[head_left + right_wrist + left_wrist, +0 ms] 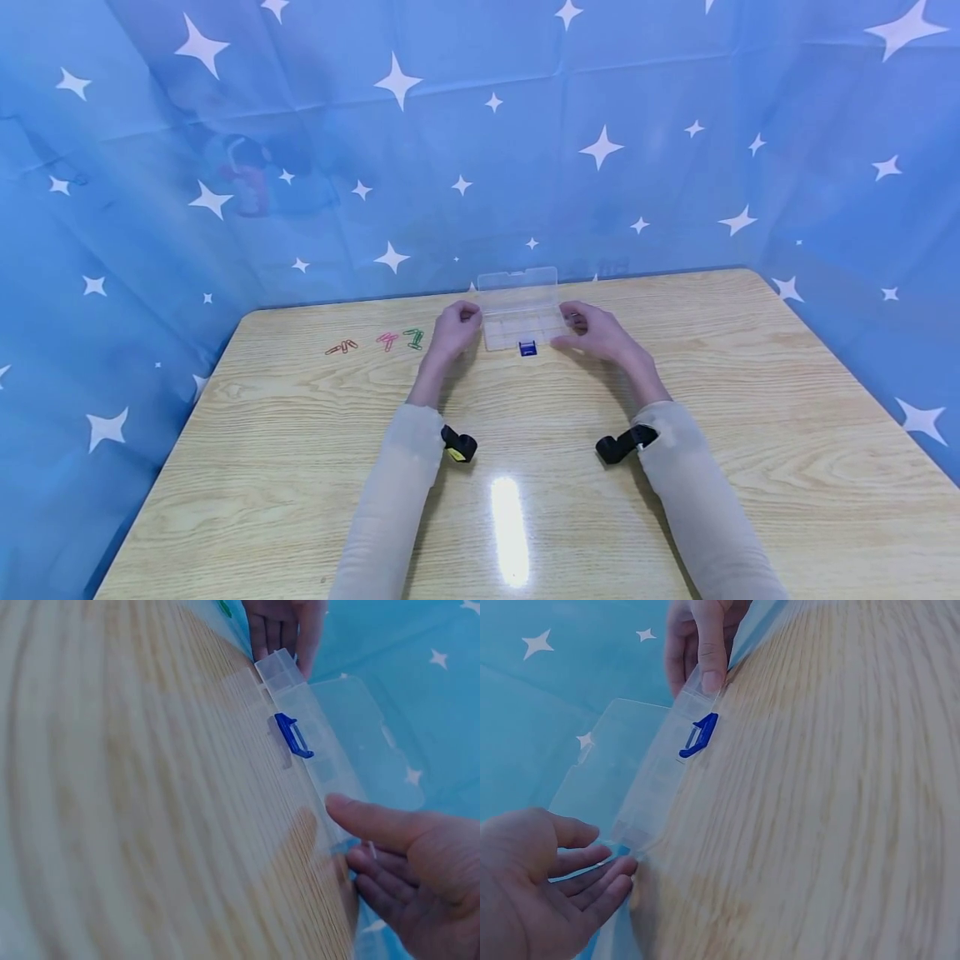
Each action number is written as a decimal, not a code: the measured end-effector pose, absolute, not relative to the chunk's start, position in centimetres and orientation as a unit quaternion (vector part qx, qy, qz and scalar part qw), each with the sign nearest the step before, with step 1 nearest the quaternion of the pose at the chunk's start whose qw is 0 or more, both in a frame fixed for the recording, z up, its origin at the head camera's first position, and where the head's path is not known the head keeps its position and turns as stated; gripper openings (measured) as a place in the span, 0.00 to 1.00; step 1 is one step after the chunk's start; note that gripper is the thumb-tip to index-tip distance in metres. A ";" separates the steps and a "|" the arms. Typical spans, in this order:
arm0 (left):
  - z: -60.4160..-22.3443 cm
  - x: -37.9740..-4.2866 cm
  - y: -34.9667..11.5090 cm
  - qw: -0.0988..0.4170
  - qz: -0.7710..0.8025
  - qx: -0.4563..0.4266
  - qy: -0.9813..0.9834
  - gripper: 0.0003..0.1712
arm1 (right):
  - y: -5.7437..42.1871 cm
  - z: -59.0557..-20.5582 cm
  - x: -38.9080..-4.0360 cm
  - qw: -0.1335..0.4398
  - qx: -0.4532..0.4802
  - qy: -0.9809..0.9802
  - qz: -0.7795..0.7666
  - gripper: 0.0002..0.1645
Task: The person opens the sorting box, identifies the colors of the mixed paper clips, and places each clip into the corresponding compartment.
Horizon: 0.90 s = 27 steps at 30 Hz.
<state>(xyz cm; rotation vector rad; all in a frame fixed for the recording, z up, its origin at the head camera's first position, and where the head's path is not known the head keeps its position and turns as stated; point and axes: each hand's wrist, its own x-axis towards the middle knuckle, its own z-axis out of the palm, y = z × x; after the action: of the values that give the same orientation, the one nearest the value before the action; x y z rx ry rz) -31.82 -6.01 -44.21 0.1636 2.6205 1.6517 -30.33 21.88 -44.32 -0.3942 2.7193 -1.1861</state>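
Observation:
A clear plastic compartment box (517,327) sits near the table's back edge, its see-through lid (519,287) raised behind it. A blue latch (528,348) hangs at the box's front side. My left hand (456,327) is at the left end of the box; in the left wrist view its loosely extended fingers (604,889) are close by the box's end. At the opposite end, my right hand (596,332) holds the box, thumb (367,817) at the front corner and fingers round the end. The compartments show no contents.
Left of the box lie small groups of paper clips: red-brown ones (342,347), pink ones (387,340) and green ones (415,338). A blue curtain with white stars (480,150) hangs right behind the wooden table (300,467).

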 end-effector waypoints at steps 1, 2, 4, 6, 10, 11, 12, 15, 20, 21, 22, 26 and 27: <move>-44.1 -31.7 -6.1 0.021 0.526 0.060 0.848 0.18 | 21.9 -44.3 -30.3 0.074 -0.131 0.906 -0.395 0.46; -44.0 -31.6 -6.2 0.021 0.517 0.067 0.853 0.18 | 21.9 -44.3 -30.3 0.075 -0.130 0.906 -0.395 0.46; -43.8 -31.3 -6.4 0.020 0.499 0.075 0.863 0.19 | 21.9 -44.3 -30.3 0.076 -0.128 0.906 -0.395 0.46; -43.6 -31.1 -6.5 0.021 0.484 0.081 0.871 0.19 | 22.0 -44.3 -30.2 0.079 -0.127 0.906 -0.396 0.46; -43.2 -30.7 -6.6 0.020 0.464 0.091 0.881 0.19 | 21.9 -44.3 -30.2 0.079 -0.127 0.906 -0.396 0.46; -43.1 -30.6 -6.7 0.019 0.462 0.095 0.882 0.19 | 21.9 -44.3 -30.2 0.079 -0.127 0.906 -0.396 0.46; -43.0 -30.5 -6.8 0.018 0.461 0.098 0.882 0.19 | 21.9 -44.3 -30.1 0.078 -0.126 0.906 -0.396 0.46; -42.9 -30.2 -7.0 0.012 0.462 0.106 0.881 0.19 | 21.9 -44.2 -30.1 0.077 -0.125 0.906 -0.397 0.46; -42.7 -29.9 -7.6 -0.003 0.477 0.106 0.873 0.19 | 21.9 -44.3 -30.2 0.077 -0.125 0.904 -0.401 0.47; -42.7 -29.8 -7.8 -0.007 0.479 0.106 0.871 0.18 | 22.0 -44.3 -30.2 0.077 -0.126 0.904 -0.401 0.47; -42.7 -29.8 -7.9 -0.011 0.483 0.106 0.869 0.18 | 22.0 -44.3 -30.2 0.077 -0.126 0.904 -0.402 0.47; -42.6 -29.6 -8.6 -0.025 0.491 0.111 0.864 0.18 | 22.0 -44.3 -30.2 0.077 -0.126 0.904 -0.402 0.46; -42.6 -29.5 -8.8 -0.026 0.492 0.112 0.863 0.18 | 22.0 -44.3 -30.3 0.077 -0.127 0.903 -0.402 0.46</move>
<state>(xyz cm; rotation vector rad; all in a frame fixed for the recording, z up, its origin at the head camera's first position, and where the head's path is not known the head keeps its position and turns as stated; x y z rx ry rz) -29.52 -8.85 -42.59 0.3579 2.7568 1.5716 -30.26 21.95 -44.34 -0.3797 2.7076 -1.2059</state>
